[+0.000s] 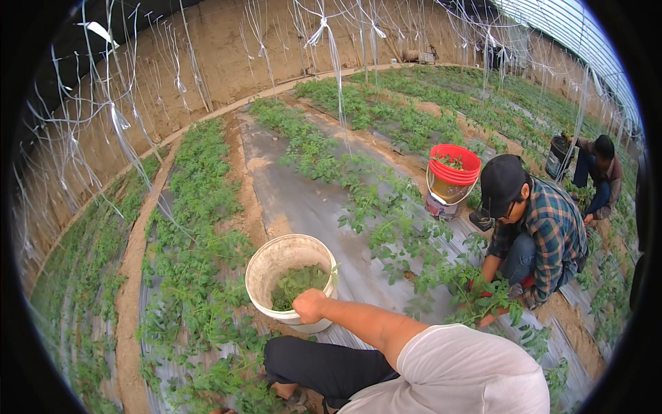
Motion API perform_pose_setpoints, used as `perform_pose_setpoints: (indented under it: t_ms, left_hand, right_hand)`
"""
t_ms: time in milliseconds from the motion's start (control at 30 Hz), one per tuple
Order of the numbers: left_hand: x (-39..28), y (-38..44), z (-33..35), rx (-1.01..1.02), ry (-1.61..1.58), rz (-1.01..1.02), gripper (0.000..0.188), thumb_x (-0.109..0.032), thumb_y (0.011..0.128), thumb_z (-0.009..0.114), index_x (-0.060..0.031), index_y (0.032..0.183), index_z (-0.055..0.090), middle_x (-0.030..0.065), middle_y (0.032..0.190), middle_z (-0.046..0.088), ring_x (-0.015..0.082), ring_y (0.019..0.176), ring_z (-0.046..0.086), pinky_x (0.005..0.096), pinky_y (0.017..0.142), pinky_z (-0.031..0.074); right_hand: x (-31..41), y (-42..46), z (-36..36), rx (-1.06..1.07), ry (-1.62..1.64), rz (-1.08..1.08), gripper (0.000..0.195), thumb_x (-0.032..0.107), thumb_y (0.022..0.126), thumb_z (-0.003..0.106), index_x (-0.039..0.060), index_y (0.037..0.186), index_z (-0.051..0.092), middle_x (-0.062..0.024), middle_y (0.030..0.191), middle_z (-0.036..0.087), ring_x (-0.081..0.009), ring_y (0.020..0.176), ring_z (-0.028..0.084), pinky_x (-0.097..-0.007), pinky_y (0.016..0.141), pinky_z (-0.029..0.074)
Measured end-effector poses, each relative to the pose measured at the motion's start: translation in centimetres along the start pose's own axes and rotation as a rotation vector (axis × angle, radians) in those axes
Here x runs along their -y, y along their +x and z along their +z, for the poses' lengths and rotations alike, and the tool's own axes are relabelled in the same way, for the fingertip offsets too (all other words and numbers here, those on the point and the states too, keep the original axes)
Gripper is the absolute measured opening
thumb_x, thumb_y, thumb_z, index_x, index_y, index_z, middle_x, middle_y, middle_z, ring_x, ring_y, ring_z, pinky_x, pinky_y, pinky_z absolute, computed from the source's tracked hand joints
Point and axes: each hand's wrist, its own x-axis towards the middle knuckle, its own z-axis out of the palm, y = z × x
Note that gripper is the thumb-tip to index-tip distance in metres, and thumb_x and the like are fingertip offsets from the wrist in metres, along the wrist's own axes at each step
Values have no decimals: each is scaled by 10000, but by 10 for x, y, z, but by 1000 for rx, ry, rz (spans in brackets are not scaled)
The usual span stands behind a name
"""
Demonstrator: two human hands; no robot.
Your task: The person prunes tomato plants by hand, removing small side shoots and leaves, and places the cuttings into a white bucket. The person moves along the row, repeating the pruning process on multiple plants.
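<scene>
My right hand (309, 306) reaches out to a dirty white plastic bucket (262, 283) and is closed over its near rim. The fingertips are hidden inside. Cut green leaves and stems (297, 282) lie in the bucket, and a sprig sticks up at its right rim. My left hand is out of view. Below the bucket is my bent knee (326, 357) in dark trousers. A row of leafy green plants (196, 259), which look like tomato plants, grows just left of the bucket.
A crouching person (556, 233) in a plaid shirt handles plants on my right. Near them stands a red bucket (455, 178) with leaves inside. Farther right, another person (602, 176) crouches beside a black bucket (558, 155). Plastic mulch film (295, 196) covers the beds; white strings (331, 57) hang overhead.
</scene>
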Motion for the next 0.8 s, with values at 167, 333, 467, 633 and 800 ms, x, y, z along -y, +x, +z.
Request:
perform_pose_setpoints:
  t_ms: [167, 333, 467, 633, 800]
  left_hand:
    - [5, -2, -3, 15, 28, 19, 391, -285, 1043, 617, -8, 1317, 606, 136, 1028, 766, 208, 766, 728, 344, 645, 561]
    - [25, 5, -2, 34, -4, 3, 472, -334, 1052, 605, -6, 1387, 546, 129, 1043, 770, 194, 761, 720, 348, 665, 555]
    - [29, 6, 0, 38, 14, -13, 502, -364, 1058, 590, -11, 1409, 519, 126, 1045, 771, 186, 754, 708, 342, 665, 545]
    - [37, 3, -4, -27, 61, 31, 439, -355, 1055, 594, -5, 1318, 608, 115, 1004, 770, 172, 740, 695, 333, 640, 530]
    - [-20, -37, 22, -87, -117, -81, 446, -225, 1003, 641, 118, 1286, 614, 213, 1006, 747, 274, 760, 749, 400, 673, 584]
  right_hand:
    - [0, 2, 2, -18, 11, 4, 240, 217, 724, 704, 40, 859, 794, -191, 950, 770, -365, 942, 745, -458, 819, 595]
    - [-4, 5, 9, -34, 10, -7, 232, 208, 706, 692, 38, 835, 785, -202, 928, 764, -378, 920, 743, -470, 802, 592]
    - [-2, -2, 3, -14, 10, 5, 232, 210, 719, 697, 42, 848, 790, -189, 948, 767, -363, 931, 743, -459, 806, 592]
    - [2, -1, -3, -10, -2, -12, 270, 258, 740, 713, 42, 881, 791, -180, 961, 769, -359, 941, 742, -467, 816, 589]
    - [-11, -2, 8, 44, -70, 20, 357, 337, 762, 729, 42, 954, 793, -183, 989, 771, -361, 972, 743, -471, 844, 591]
